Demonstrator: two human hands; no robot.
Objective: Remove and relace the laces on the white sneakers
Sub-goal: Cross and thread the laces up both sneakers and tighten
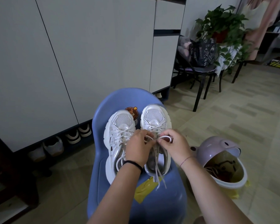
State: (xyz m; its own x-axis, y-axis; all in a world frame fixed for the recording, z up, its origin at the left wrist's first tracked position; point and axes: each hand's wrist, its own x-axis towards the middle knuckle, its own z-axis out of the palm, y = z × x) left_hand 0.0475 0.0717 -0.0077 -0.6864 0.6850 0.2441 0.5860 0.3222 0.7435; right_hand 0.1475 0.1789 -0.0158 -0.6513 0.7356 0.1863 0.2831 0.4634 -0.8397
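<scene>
glossy white sneakers (136, 135) with mesh toes on a smooth blue plastic chair (102, 159).

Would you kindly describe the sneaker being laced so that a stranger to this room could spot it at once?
Find the blue chair; on it the left sneaker and right sneaker, both white, stand side by side, toes away. You want the right sneaker, nearest the pink bin. Only its lace is pinched by the left hand and right hand, loose ends trailing over the seat.

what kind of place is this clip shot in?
Likely a home entryway or living area: a tall cabinet with shoes tucked under it, a potted plant, and a tiled floor.
</scene>
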